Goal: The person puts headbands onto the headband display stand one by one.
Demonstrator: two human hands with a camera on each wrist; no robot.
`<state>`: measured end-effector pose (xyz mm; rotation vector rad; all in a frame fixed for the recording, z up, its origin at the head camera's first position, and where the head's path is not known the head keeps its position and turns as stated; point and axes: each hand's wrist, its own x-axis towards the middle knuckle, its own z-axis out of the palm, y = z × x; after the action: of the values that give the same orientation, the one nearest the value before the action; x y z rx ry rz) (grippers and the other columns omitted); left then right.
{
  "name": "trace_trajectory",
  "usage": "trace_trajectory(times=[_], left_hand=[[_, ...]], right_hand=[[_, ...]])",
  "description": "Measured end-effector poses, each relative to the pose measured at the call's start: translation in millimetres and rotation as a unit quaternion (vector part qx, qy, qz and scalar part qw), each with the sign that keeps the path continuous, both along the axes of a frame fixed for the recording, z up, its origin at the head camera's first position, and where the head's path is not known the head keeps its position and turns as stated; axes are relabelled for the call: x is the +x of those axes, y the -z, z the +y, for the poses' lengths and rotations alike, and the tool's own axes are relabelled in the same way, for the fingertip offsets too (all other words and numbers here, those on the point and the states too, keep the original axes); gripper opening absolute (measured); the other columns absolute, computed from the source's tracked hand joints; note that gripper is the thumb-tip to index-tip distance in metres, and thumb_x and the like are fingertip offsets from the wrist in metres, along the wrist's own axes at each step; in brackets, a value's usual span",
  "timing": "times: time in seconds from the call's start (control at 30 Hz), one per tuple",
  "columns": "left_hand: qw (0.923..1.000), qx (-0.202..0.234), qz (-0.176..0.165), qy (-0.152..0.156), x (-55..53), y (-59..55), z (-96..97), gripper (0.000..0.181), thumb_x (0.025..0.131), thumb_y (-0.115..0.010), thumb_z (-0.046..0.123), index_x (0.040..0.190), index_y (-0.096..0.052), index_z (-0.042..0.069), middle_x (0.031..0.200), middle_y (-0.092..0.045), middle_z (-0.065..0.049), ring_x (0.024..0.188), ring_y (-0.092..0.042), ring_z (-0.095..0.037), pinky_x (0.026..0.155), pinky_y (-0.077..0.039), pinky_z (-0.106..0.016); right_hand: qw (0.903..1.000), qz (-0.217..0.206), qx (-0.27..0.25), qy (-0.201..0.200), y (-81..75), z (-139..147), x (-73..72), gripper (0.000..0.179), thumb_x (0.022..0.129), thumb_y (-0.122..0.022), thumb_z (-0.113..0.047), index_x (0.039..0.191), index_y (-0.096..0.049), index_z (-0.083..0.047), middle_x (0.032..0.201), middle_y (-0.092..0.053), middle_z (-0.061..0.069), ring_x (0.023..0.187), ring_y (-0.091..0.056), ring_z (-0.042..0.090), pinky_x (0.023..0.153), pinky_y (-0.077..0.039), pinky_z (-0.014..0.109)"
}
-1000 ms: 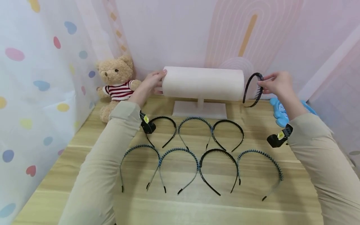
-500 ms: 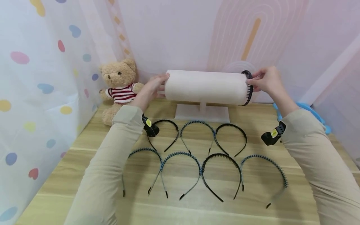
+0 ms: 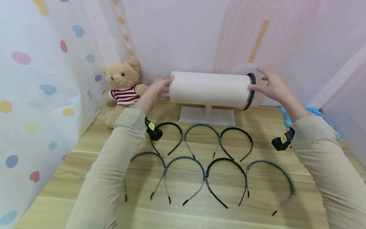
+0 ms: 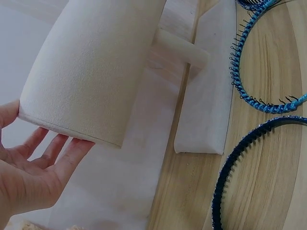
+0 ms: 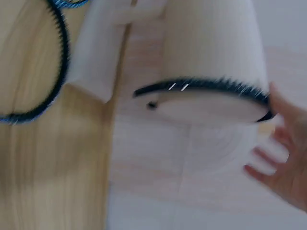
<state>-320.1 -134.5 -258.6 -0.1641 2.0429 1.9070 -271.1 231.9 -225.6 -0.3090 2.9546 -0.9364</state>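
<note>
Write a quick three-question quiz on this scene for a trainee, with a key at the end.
1. True or false: the black headband sits on the pale roll at the end nearest the right hand.
2. How many loose headbands lie on the table in the head view?
3. What does the left hand touch? A) one of the loose headbands; B) the stand's base; C) the far end of the pale roll from the black headband.

Key:
1. True.
2. Seven: three in the back row, four in the front.
3. C.
</note>
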Motion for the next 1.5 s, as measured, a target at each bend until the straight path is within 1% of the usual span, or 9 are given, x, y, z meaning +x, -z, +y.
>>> trace_trajectory(times=[0.07, 0.1, 0.33, 0.57, 0.77, 1.0, 1.17, 1.37, 1.5], left_hand=[[1.0000, 0.000, 0.001, -0.002, -1.1, 0.8, -1.5, 0.056, 0.095, -0.042, 0.039, 0.143, -0.026, 0.016, 0.147, -0.031, -0.007, 0.132, -0.037, -0.025, 0.105, -0.035, -0.046], [1.0000, -0.001, 0.001, -0.003, -0.8, 0.7, -2.0, 0.056, 0.095, -0.042, 0.039, 0.143, -0.026, 0.015, 0.147, -0.031, -0.007, 0.132, -0.037, -0.025, 0.105, -0.035, -0.046], [1.0000, -0.006, -0.004, -0.004, 2.5, -1.6, -2.3, 0.059, 0.095, -0.041, 0.040, 0.145, -0.022, 0.016, 0.150, -0.025, -0.007, 0.134, -0.033, -0.025, 0.107, -0.033, -0.046], [1.0000, -0.008, -0.004, 0.000, 1.9, -3.8, -5.1, 0.059, 0.095, -0.041, 0.041, 0.144, -0.022, 0.014, 0.150, -0.026, -0.008, 0.134, -0.033, -0.025, 0.108, -0.032, -0.046], [0.9999, -0.006, -0.011, -0.006, 4.0, -1.4, -7.3, 0.058, 0.094, -0.042, 0.042, 0.144, -0.024, 0.017, 0.150, -0.027, -0.007, 0.135, -0.033, -0.025, 0.107, -0.033, -0.047], [1.0000, -0.001, -0.006, -0.002, 4.1, 0.8, 0.0, 0.059, 0.094, -0.043, 0.043, 0.143, -0.025, 0.017, 0.149, -0.028, -0.005, 0.135, -0.032, -0.025, 0.108, -0.031, -0.047], [1.0000, -0.009, -0.001, -0.001, 5.0, -0.5, 2.0, 0.059, 0.094, -0.043, 0.044, 0.143, -0.025, 0.017, 0.149, -0.029, -0.005, 0.135, -0.033, -0.025, 0.107, -0.032, -0.047], [1.0000, -0.007, -0.001, -0.002, 7.8, 3.0, 2.2, 0.057, 0.093, -0.043, 0.045, 0.141, -0.028, 0.016, 0.147, -0.031, -0.006, 0.132, -0.036, -0.026, 0.105, -0.036, -0.047], [0.9999, 0.003, -0.003, -0.013, 8.9, 3.2, 2.0, 0.056, 0.093, -0.043, 0.044, 0.140, -0.029, 0.016, 0.147, -0.031, -0.006, 0.132, -0.036, -0.026, 0.105, -0.035, -0.047]], right_hand=[[0.9987, 0.007, 0.029, -0.041, 3.3, 3.1, -1.7, 0.075, 0.091, -0.050, -0.044, 0.147, -0.013, -0.011, 0.151, -0.014, 0.020, 0.135, -0.019, 0.045, 0.106, -0.021, 0.060], [0.9974, 0.010, 0.041, -0.059, 5.0, 4.2, -2.0, 0.074, 0.091, -0.049, -0.044, 0.147, -0.013, -0.011, 0.151, -0.013, 0.020, 0.136, -0.016, 0.045, 0.107, -0.018, 0.061], [0.9813, 0.067, 0.116, -0.138, 4.3, -3.5, -5.1, 0.090, 0.077, -0.073, -0.027, 0.143, -0.019, 0.002, 0.147, -0.022, 0.027, 0.136, -0.016, 0.044, 0.110, -0.017, 0.057], [0.9690, 0.118, 0.151, -0.156, 4.0, -30.9, -11.5, 0.090, 0.071, -0.078, -0.022, 0.138, -0.027, 0.009, 0.141, -0.031, 0.030, 0.132, -0.027, 0.043, 0.111, -0.020, 0.052], [0.9606, 0.124, 0.178, -0.174, 1.3, -60.8, -20.8, 0.090, 0.071, -0.078, -0.028, 0.137, -0.029, 0.008, 0.140, -0.034, 0.029, 0.132, -0.027, 0.043, 0.112, -0.020, 0.051], [0.9623, 0.097, 0.194, -0.164, -6.7, -85.8, -28.7, 0.090, 0.069, -0.079, -0.034, 0.135, -0.032, 0.005, 0.139, -0.038, 0.025, 0.130, -0.033, 0.040, 0.110, -0.022, 0.054], [0.9549, 0.107, 0.210, -0.180, -9.5, -102.2, -33.0, 0.088, 0.067, -0.079, -0.037, 0.130, -0.035, 0.006, 0.136, -0.042, 0.025, 0.126, -0.038, 0.040, 0.109, -0.026, 0.050], [0.9638, 0.079, 0.173, -0.186, -4.2, -123.5, -33.8, 0.091, 0.069, -0.079, -0.036, 0.134, -0.031, 0.005, 0.137, -0.039, 0.025, 0.126, -0.039, 0.040, 0.109, -0.029, 0.045], [0.9605, 0.101, 0.170, -0.195, -1.6, -143.4, -32.7, 0.094, 0.068, -0.079, -0.039, 0.136, -0.031, 0.004, 0.138, -0.039, 0.023, 0.128, -0.038, 0.037, 0.110, -0.029, 0.043]])
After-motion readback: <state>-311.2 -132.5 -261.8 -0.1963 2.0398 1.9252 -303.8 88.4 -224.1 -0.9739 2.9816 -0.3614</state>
